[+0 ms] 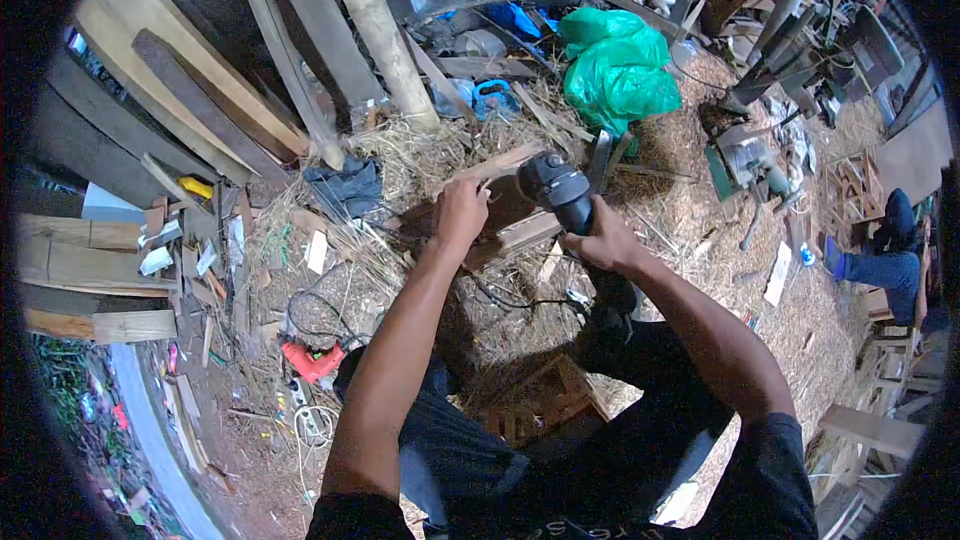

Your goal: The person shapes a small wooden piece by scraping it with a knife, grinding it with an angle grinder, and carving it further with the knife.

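Dark shirt (755, 485) and trousers (465, 450): nearest the camera, filling the bottom centre of the frame, the knees spread apart.
Ground (690, 280): strewn with straw, shavings and offcuts across the middle and right of the frame.
Long boards (130, 30): leaning side by side in the upper left, beside slanting posts (375, 25).
Wood piece (525, 237): at the centre of the frame, low among the straw, beyond the knees and below the tool's head.
Green plastic bag (620, 70): crumpled, right of centre in the upper part of the frame.
Slatted wooden panel (535, 402): between the legs, lower centre, partly in shadow.
Black power tool (570, 202): just right of centre, its round head pointing up and left.
Another person's leg (880, 272): in blue, at the right edge.
Right hand (605, 237): fingers wrapped around the power tool's body.
Left hand (460, 212): fingers curled at the wood piece's left end; whether they grip it, I cannot tell.
Red tool (312, 361): on the ground, lower left of centre, just above a white power strip (308, 412).
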Action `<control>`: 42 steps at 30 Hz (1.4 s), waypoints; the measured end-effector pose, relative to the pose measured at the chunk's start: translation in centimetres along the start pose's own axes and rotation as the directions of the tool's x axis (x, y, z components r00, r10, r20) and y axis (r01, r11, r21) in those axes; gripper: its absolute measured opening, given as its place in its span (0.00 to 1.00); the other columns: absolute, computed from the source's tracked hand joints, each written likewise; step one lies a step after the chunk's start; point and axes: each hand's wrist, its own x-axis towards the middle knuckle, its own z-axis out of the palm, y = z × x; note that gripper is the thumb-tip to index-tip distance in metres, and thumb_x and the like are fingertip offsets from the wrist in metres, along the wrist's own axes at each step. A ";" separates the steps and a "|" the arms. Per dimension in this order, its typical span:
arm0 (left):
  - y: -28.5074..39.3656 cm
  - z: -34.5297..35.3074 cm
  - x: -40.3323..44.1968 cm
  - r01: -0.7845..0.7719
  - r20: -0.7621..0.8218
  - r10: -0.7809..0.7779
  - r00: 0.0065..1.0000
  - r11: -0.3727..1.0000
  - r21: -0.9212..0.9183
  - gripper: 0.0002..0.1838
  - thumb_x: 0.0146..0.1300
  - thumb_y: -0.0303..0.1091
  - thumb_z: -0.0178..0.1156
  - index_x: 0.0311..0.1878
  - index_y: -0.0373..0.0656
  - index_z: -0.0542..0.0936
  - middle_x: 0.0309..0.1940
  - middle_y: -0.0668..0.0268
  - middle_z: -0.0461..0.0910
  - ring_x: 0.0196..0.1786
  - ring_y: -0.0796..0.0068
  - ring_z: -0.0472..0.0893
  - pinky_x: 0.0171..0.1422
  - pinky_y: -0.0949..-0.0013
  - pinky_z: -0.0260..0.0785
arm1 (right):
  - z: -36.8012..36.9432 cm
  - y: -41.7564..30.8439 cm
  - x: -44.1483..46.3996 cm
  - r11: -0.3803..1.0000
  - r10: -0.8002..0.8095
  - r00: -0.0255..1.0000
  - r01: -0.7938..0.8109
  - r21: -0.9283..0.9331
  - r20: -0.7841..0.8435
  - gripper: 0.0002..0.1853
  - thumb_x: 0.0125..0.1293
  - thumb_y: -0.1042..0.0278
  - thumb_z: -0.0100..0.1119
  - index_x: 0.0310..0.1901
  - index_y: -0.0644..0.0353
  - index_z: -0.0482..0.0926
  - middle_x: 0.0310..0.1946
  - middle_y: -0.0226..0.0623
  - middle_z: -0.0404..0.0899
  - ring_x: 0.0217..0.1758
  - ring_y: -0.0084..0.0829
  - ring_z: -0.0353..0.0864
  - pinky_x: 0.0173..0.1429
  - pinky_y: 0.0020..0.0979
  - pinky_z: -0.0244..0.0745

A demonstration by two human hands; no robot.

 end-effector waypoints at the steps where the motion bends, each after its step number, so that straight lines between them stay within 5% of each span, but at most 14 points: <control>1: -0.8 1.0 0.2 0.008 0.008 -0.008 1.000 1.000 0.017 0.10 0.62 0.32 0.59 0.39 0.34 0.81 0.33 0.44 0.81 0.40 0.43 0.81 0.46 0.49 0.73 | 0.2 0.5 0.3 0.999 0.013 1.000 -0.012 -0.046 0.019 0.41 0.48 0.55 0.70 0.61 0.69 0.65 0.47 0.54 0.79 0.50 0.44 0.79 0.57 0.41 0.72; 8: -4.0 3.6 0.0 -0.141 -0.107 0.151 0.983 0.985 0.095 0.09 0.63 0.31 0.57 0.40 0.33 0.79 0.33 0.44 0.81 0.38 0.42 0.80 0.45 0.48 0.73 | 2.7 0.4 1.5 0.985 0.051 0.997 -0.042 -0.166 0.049 0.39 0.48 0.54 0.69 0.59 0.68 0.67 0.46 0.58 0.78 0.51 0.51 0.79 0.57 0.43 0.73; 26: -4.0 3.0 0.8 -0.026 0.030 0.025 0.999 0.999 0.046 0.11 0.64 0.34 0.58 0.37 0.33 0.79 0.31 0.42 0.79 0.37 0.40 0.80 0.43 0.45 0.71 | 3.8 -0.7 3.9 0.993 0.024 0.993 -0.010 -0.118 0.119 0.35 0.48 0.56 0.69 0.54 0.70 0.70 0.42 0.57 0.79 0.48 0.49 0.80 0.53 0.43 0.73; 29: -4.1 3.2 0.8 -0.014 0.025 0.013 1.000 0.997 0.071 0.12 0.64 0.34 0.58 0.36 0.32 0.79 0.30 0.41 0.79 0.37 0.41 0.80 0.43 0.45 0.71 | 4.2 -0.4 4.2 0.981 -0.007 0.995 0.026 -0.191 0.102 0.36 0.48 0.50 0.69 0.52 0.67 0.70 0.40 0.59 0.81 0.45 0.58 0.80 0.51 0.49 0.75; 35: -4.2 3.2 0.8 0.009 0.058 -0.012 0.998 0.999 0.045 0.11 0.64 0.33 0.58 0.35 0.33 0.79 0.30 0.42 0.79 0.37 0.40 0.80 0.42 0.45 0.71 | 4.7 -0.2 4.2 0.982 -0.121 0.992 0.125 -0.139 0.038 0.34 0.48 0.50 0.69 0.50 0.67 0.71 0.39 0.60 0.80 0.46 0.59 0.80 0.50 0.50 0.75; 42: -4.3 3.7 0.9 -0.030 0.028 0.029 0.999 0.999 0.022 0.10 0.63 0.32 0.57 0.33 0.34 0.79 0.30 0.43 0.80 0.38 0.42 0.80 0.45 0.46 0.71 | 4.2 -1.2 4.3 0.982 -0.002 0.996 0.018 -0.189 0.087 0.36 0.47 0.57 0.72 0.53 0.72 0.70 0.42 0.57 0.77 0.46 0.51 0.79 0.53 0.44 0.73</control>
